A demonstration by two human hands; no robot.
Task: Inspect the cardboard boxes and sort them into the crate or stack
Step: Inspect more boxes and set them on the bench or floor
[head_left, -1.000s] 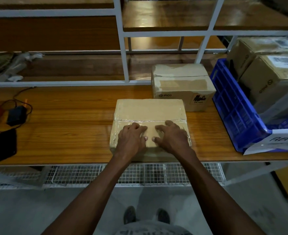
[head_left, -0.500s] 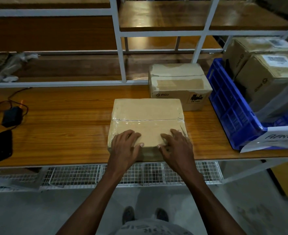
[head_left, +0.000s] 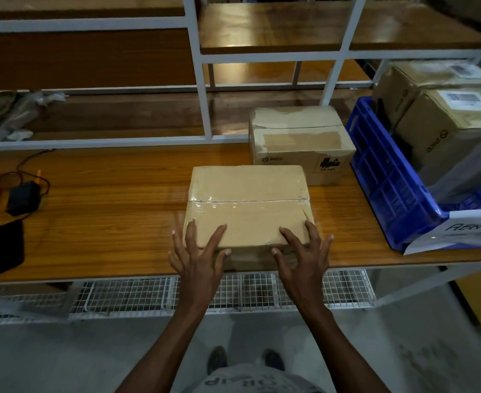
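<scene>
Taped box: flat on desk near its near edge, long axis left–right, tape seam likewise. Left hand and right hand, fingers spread, at near corners. Blue crate right.

Taped box flat on bench, near front edge. Left hand and right hand at its near corners, fingers spread, tips on top face. PICO box behind, right. Blue crate far right holds two boxes. Phone far left.
</scene>
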